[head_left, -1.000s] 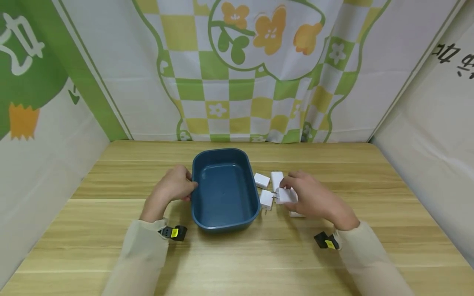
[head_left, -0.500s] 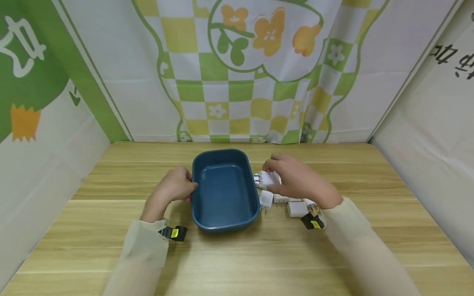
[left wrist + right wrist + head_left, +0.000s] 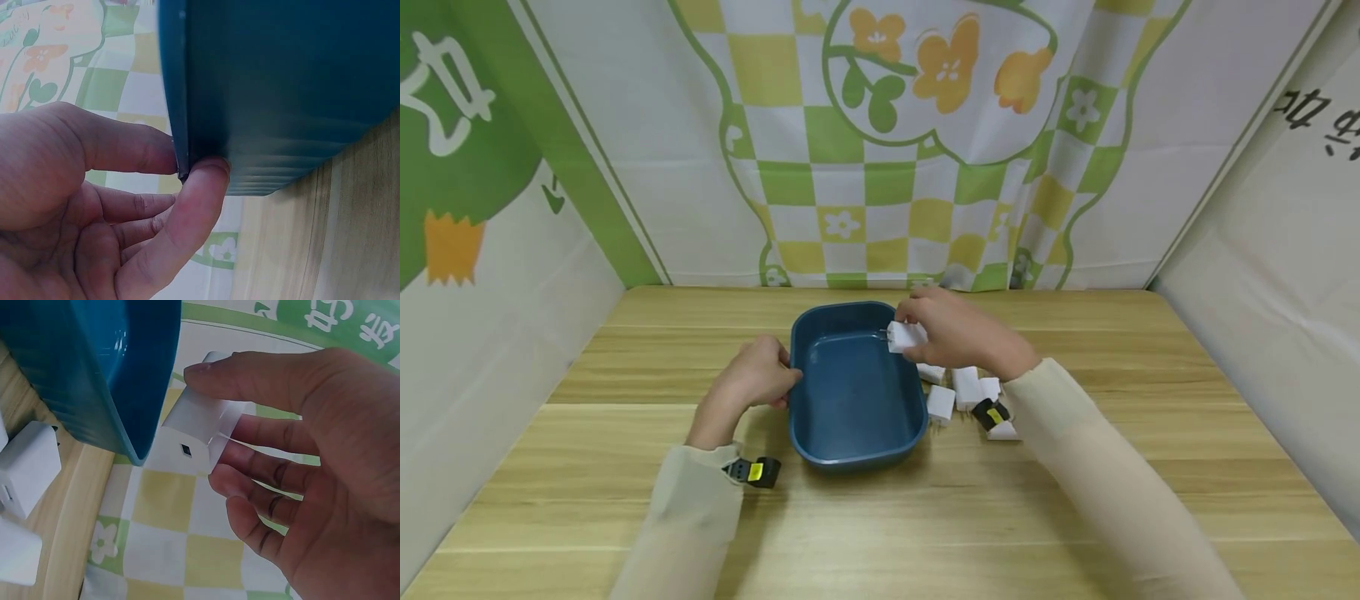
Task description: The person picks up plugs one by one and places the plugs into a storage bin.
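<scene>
While the left hand (image 3: 760, 372) pinches a blue rectangular bin (image 3: 850, 461), the right hand (image 3: 962, 329) grips a white boxy charger (image 3: 905, 337), prongs (image 3: 883, 336) leftward, by its far-right rim (image 3: 889, 307).

That dark blue tub (image 3: 853, 400), round-cornered, stands upright. A white charger (image 3: 906, 337) is held up at the tub's far right rim, prongs pointing inward; other white chargers (image 3: 966, 388) lie scattered to the tub's right.

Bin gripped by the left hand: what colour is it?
The bin is a plain dark blue; the head view shows it best.
</scene>
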Tool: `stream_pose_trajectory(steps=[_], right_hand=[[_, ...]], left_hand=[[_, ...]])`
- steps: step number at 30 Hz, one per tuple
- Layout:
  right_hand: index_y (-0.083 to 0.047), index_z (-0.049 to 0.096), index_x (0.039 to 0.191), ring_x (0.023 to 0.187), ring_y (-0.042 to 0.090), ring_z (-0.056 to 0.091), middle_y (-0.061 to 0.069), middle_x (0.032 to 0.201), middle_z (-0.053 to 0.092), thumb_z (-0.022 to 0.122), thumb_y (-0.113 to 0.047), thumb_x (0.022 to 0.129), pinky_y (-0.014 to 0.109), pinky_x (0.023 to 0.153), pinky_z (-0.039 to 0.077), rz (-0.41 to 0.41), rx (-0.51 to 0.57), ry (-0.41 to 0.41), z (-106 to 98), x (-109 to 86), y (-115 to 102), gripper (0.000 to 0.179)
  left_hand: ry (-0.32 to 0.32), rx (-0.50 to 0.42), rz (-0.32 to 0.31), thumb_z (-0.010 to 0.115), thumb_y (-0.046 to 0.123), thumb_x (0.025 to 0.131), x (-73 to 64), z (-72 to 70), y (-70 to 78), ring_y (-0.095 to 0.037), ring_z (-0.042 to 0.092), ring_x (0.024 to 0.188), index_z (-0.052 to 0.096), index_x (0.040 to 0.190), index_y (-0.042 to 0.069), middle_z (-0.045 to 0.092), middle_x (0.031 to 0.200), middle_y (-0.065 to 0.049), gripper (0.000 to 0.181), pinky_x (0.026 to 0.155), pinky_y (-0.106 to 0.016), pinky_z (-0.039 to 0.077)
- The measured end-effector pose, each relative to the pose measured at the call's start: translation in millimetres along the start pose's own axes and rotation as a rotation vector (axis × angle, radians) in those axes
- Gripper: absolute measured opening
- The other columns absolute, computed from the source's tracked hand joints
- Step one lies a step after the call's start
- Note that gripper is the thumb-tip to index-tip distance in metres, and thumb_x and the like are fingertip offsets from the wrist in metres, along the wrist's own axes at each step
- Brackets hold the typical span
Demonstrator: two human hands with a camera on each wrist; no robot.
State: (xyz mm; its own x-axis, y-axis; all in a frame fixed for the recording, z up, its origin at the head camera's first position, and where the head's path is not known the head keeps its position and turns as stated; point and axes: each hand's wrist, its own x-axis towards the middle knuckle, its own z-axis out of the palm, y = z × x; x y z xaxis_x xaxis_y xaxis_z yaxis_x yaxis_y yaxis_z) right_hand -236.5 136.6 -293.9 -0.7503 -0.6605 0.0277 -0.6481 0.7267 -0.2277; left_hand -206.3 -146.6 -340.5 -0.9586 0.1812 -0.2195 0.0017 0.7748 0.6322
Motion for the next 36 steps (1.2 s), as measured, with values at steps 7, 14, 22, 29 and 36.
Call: stream_pose_trajectory(steps=[7,14,22,29,36], right_hand=[[-0.004,0.067,0.127,0.107,0.024,0.058,0.010,0.122,0.061,0.075,-0.023,0.091,0.041,0.092,0.049,-0.003,-0.026,-0.044,-1,21.7,-4,0.041],[-0.005,0.069,0.123,0.102,0.023,0.060,0.009,0.118,0.065,0.075,-0.020,0.090,0.042,0.089,0.049,-0.018,-0.087,-0.069,3,43.3,-7,0.037],[-0.007,0.069,0.119,0.100,0.021,0.059,0.005,0.113,0.065,0.075,-0.020,0.089,0.040,0.088,0.049,0.015,-0.094,-0.110,10,61.9,-11,0.032],[-0.009,0.064,0.093,0.086,0.020,0.047,0.005,0.097,0.056,0.078,-0.019,0.088,0.036,0.073,0.039,0.042,-0.095,-0.138,16,70.9,-14,0.018],[-0.010,0.063,0.092,0.079,0.018,0.041,0.004,0.093,0.050,0.079,-0.020,0.089,0.033,0.069,0.034,0.084,-0.108,-0.187,25,77.8,-12,0.019]], left_hand=[[0.002,-0.009,-0.002,0.058,0.007,0.097,-0.5,-0.6,0.6,-0.025,0.068,0.057,0.061,0.078,0.000,0.062,0.059,-0.008,0.021,0.055,-0.029,0.048],[0.001,-0.008,-0.009,0.058,0.007,0.097,-0.6,-0.8,1.2,-0.024,0.068,0.057,0.058,0.076,0.002,0.061,0.059,-0.007,0.022,0.055,-0.029,0.047],[-0.002,-0.004,-0.017,0.057,0.008,0.098,-0.6,-1.0,1.1,-0.024,0.068,0.058,0.059,0.078,0.001,0.061,0.060,-0.008,0.021,0.054,-0.029,0.047],[0.005,0.005,-0.013,0.058,0.008,0.097,-0.3,-0.8,0.2,-0.025,0.069,0.058,0.058,0.075,0.002,0.061,0.059,-0.007,0.022,0.054,-0.029,0.046],[0.009,0.004,-0.002,0.058,0.007,0.097,-0.2,-0.6,-0.5,-0.025,0.068,0.057,0.056,0.068,0.005,0.061,0.056,-0.007,0.028,0.051,-0.028,0.044]])
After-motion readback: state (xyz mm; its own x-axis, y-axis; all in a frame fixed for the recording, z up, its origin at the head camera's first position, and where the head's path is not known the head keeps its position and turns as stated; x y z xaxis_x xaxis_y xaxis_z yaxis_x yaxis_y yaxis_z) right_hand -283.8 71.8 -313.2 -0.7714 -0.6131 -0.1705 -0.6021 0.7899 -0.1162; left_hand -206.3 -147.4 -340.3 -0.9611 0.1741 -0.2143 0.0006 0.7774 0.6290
